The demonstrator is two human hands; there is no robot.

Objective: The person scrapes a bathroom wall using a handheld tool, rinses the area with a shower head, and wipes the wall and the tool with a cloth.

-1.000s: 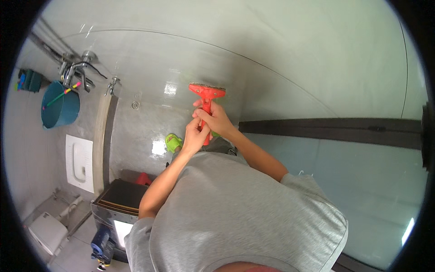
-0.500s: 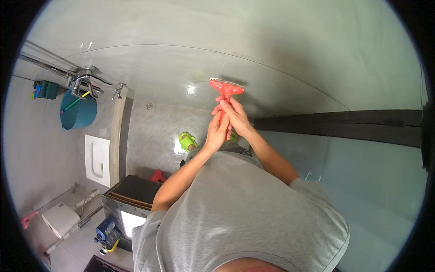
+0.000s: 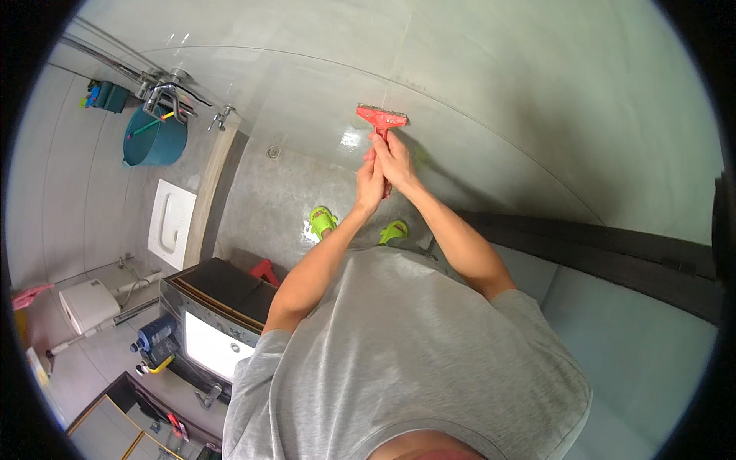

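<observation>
Both of my hands grip the handle of a red scraper [image 3: 382,117], held out in front of me at the tiled wall [image 3: 491,84]. Its wide head is up by the wall surface, with whitish residue along the blade edge. My right hand [image 3: 394,159] wraps the upper handle just below the head. Lower down, my left hand [image 3: 370,182] closes round the grip, its fingers partly covered by the right hand. Whether the blade presses on the wall is hard to tell.
A wet grey floor [image 3: 268,195] lies below, with a drain [image 3: 273,152] and my green clogs [image 3: 323,220]. To the left are a teal bucket [image 3: 157,146], taps [image 3: 221,117], a squat toilet [image 3: 172,222] and a white sink [image 3: 211,345]. A dark frame [image 3: 598,253] runs along the right.
Both hands have pushed the scraper farther away along the wall, arms more extended. The view has turned, bringing the sink and right clog more into sight.
</observation>
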